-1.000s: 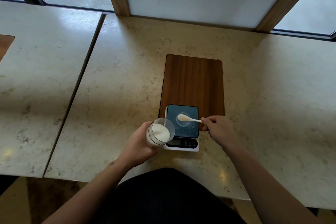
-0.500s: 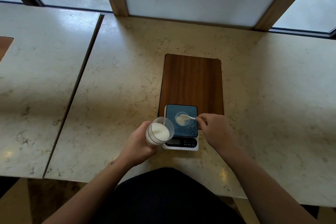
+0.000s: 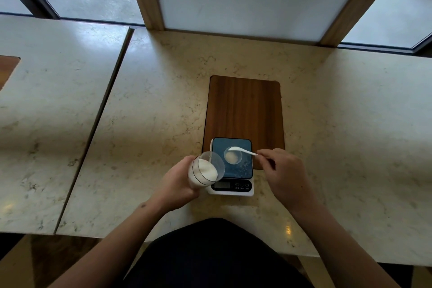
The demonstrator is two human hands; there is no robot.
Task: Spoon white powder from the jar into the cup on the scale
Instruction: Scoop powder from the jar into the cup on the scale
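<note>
A small clear cup with a little white powder in its bottom stands on the dark platform of a white digital scale. My left hand grips a clear jar of white powder, tilted with its mouth toward the scale, just left of the cup. My right hand pinches the handle of a white spoon. The spoon's bowl hangs over the far rim of the cup.
The scale sits at the near end of a dark wooden inlay set in the marble counter. A seam splits off a second slab on the left. Window frames and a white panel rise behind.
The spoon dipped into the cup and tipped its powder out, then rose to the cup's far rim. Powder now lies in the cup. The jar hand barely moved.
</note>
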